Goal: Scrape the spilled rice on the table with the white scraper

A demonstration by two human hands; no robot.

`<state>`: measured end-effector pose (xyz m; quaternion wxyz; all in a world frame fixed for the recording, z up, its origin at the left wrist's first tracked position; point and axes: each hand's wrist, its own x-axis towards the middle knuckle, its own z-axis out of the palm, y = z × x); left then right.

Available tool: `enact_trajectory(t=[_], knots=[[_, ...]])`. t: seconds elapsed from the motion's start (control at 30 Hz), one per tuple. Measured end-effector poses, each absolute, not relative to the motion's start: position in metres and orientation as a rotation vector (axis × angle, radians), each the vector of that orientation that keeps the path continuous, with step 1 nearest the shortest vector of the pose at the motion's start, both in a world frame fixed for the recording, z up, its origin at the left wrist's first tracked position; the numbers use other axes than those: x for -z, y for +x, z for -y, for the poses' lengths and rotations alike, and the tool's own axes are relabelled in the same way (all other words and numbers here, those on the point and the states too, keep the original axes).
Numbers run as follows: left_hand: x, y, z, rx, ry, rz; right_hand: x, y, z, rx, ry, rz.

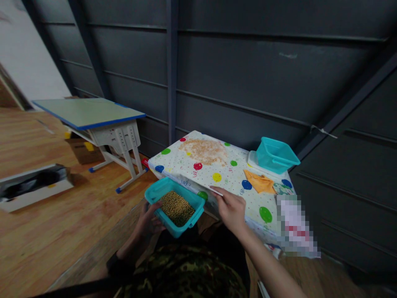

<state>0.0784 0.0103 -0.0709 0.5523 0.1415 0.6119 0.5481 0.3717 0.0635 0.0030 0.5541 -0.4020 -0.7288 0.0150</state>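
My left hand grips the left side of a turquoise plastic bin, its thumb over the rim. Yellowish round beans, which look like soybeans, lie in the bin. It is held just off the front edge of a table with a balloon-print cover. My right hand is closed at that edge around a thin flat white piece, mostly hidden by the fingers. On the cover's far part, tan grains or crumbs are spread in a loose patch, apart from both hands.
A second turquoise bin stands at the table's back right on a white flat base. An orange cloth lies before it, near a pixelated bag. A school desk and an open white box are left; a dark panelled wall rises behind.
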Motion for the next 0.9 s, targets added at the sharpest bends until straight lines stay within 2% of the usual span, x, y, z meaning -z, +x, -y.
enact_trajectory(t=[0.3,0.9], knots=[[0.063,0.083,-0.008,-1.292,0.348,-1.485,-0.021,0.401,-0.14,-0.149,-1.225,1.518],[0.06,0.085,-0.006,-1.3,0.328,-1.454,-0.015,0.402,-0.112,-0.225,-1.106,1.621]])
